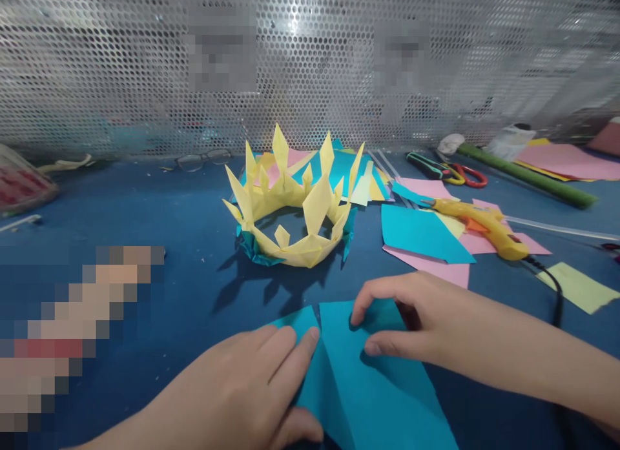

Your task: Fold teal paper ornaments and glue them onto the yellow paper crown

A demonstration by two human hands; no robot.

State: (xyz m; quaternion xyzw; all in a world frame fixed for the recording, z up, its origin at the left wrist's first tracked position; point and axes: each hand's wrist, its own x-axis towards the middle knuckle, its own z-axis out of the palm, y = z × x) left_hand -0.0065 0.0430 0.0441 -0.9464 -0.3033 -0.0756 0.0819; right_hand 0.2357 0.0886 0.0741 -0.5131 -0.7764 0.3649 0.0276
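Note:
A sheet of teal paper (372,385) lies at the near edge of my view, with a crease or flap running lengthwise and a small slit at its far edge. My left hand (252,379) lies flat over its left part, fingers stretched forward and the index fingertip beside the slit. Over the right part, my right hand (407,314) has its thumb and index finger apart, tips at the paper surface; its other fingers are partly hidden. Just beyond stands a pale yellow paper crown (314,250) with pointed diamond tips and teal folded pieces (256,250) around its lower rim.
At right, a yellow glue gun (477,224) with a black cord rests on teal and pink paper pieces (421,234). Behind it are red-and-yellow-handled scissors (467,175) and a green stick (527,175). Glasses (201,159) lie near the perforated metal screen (310,69). A pixelated patch covers the left.

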